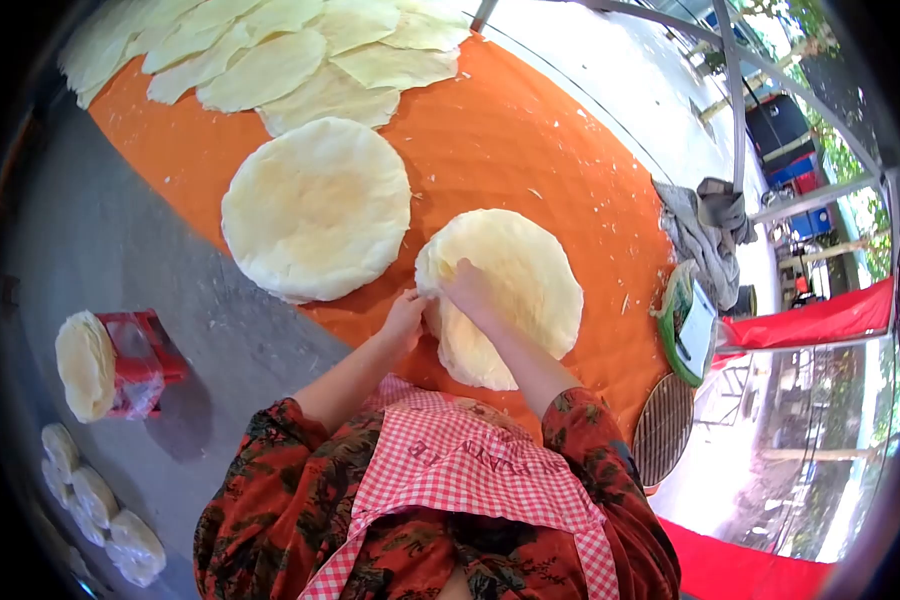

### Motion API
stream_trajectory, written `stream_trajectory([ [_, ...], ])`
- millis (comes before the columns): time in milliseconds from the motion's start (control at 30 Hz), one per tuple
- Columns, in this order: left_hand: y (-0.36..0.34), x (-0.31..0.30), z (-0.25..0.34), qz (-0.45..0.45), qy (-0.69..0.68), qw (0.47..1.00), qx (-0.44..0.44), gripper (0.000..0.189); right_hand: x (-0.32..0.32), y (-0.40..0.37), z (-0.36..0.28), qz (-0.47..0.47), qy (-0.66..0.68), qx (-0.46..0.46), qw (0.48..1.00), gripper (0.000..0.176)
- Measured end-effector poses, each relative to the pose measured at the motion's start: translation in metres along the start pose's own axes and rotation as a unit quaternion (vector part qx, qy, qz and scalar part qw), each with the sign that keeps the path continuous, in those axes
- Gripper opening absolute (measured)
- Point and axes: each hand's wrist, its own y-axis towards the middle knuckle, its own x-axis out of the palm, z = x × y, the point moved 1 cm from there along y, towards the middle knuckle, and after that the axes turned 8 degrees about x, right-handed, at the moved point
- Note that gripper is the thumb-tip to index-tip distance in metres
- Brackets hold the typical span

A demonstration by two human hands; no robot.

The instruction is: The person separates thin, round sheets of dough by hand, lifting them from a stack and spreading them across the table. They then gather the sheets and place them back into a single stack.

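Note:
A stack of round, pale flatbreads (515, 290) lies on the orange cloth (560, 130) in front of me. My right hand (467, 286) reaches over the stack's left edge, its fingers closed on the rim of the top flatbread. Just beside it, my left hand (405, 316) pinches the same edge from the left; its fingertips are partly hidden. Further left and higher, a second round stack of flatbreads (315, 208) rests on the cloth, touched by neither hand.
Overlapping thin flatbread sheets (270, 60) cover the far end. At right are a green-rimmed basket (680, 335), a round wire rack (663, 430) and a grey cloth (705, 235). On the floor at left stand a red stool (155, 350) with flatbreads and several bagged stacks (95, 497).

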Motion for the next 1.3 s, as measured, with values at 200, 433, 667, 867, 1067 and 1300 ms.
stream_trajectory([
  [200, 0.002, -0.009, -0.003, 0.009, 0.060, 0.998, -0.005, 0.021, 0.000, 0.008, -0.006, 0.003, -0.106, -0.028, 0.994, 0.041],
  [433, 0.002, -0.010, -0.003, -0.015, 0.034, 0.999, -0.021, 0.021, -0.015, -0.001, -0.020, -0.068, -0.028, 0.014, 0.997, 0.065],
  [667, 0.002, -0.014, 0.000, -0.037, 0.008, 0.999, -0.038, 0.022, 0.000, 0.019, 0.006, -0.019, -0.066, -0.057, 0.996, 0.036],
  [867, -0.007, -0.004, 0.010, 0.011, 0.079, 0.997, -0.021, 0.023, -0.018, -0.016, -0.040, -0.028, -0.146, -0.095, 0.984, 0.023],
  [1067, 0.000, -0.020, 0.004, 0.005, -0.030, 0.998, -0.050, 0.045, 0.005, -0.015, -0.029, -0.035, -0.078, -0.096, 0.992, 0.033],
  [1300, -0.007, 0.011, 0.016, -0.051, -0.017, 0.998, 0.024, 0.054, -0.038, -0.082, 0.109, -0.011, 0.302, 0.172, 0.938, 0.031],
])
